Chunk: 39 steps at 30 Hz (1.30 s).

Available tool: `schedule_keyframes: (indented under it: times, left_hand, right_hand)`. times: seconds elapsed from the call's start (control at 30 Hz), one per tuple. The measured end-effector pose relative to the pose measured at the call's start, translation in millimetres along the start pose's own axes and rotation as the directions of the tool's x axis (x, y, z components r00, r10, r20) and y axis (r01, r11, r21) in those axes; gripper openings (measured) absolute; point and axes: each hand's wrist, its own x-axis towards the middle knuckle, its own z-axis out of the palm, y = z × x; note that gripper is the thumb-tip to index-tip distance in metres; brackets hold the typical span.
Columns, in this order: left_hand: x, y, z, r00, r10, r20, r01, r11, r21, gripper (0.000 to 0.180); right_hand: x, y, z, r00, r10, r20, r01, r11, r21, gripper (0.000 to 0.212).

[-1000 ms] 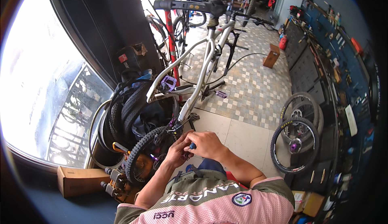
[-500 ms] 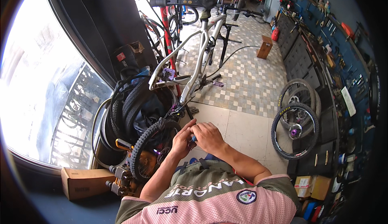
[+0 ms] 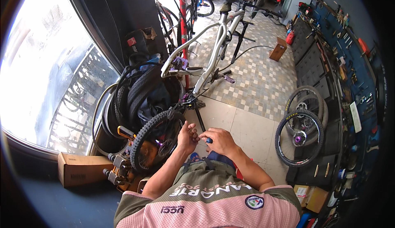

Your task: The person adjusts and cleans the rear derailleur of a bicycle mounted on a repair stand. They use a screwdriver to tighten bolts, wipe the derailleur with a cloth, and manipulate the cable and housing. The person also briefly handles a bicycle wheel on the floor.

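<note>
In front of my waist, both hands are held close together, with the fingertips almost meeting. My right hand (image 3: 222,141) is closed around a small tool with a blue handle (image 3: 209,140); its working end is hidden. The fingers of my left hand (image 3: 188,140) are curled in, and whatever they pinch is too small to make out. Just beyond them hangs a silver-white bicycle frame (image 3: 203,80), with a purple pedal (image 3: 229,79) on its crank. A knobby-tyred wheel (image 3: 139,143) with purple hub parts stands left of my left hand.
Tyres (image 3: 139,94) are piled by the window, near a cardboard box (image 3: 84,169). Two or more wheels (image 3: 280,139) lean against dark cabinets on the right, below a wall of tools (image 3: 349,43). A wooden block (image 3: 278,49) stands on the tiled floor.
My hands have moved apart from being pressed together, and the left fingers now curl upward. The blue handle shows more clearly in my right hand. The whole view has shifted slightly.
</note>
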Motion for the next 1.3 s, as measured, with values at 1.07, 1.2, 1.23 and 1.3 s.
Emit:
schedule_keyframes:
  times: [1.07, 1.2, 1.23, 1.3]
  left_hand:
    - [-44.5, 59.8, -67.6, 0.542, 0.825, 0.157, -0.76, 0.403, 0.509, 0.01]
    - [-43.5, 67.7, -61.8, 0.505, 0.842, 0.189, -0.762, 0.332, 0.556, 0.008]
    - [-42.3, 69.2, -62.2, 0.502, 0.844, 0.189, -0.761, 0.328, 0.56, 0.007]
    - [-41.5, 68.8, -62.3, 0.505, 0.838, 0.208, -0.779, 0.338, 0.528, 0.007]
  right_hand:
    - [59.4, 2.2, 59.6, 0.977, 0.212, 0.04, -0.209, 0.885, 0.417, 0.021]
    - [58.4, 4.3, 62.6, 0.978, 0.209, 0.026, -0.2, 0.884, 0.422, 0.021]
    - [58.1, 4.5, 63.7, 0.977, 0.213, 0.027, -0.204, 0.881, 0.428, 0.021]
    - [56.9, 4.9, 64.6, 0.976, 0.217, 0.032, -0.21, 0.879, 0.428, 0.021]
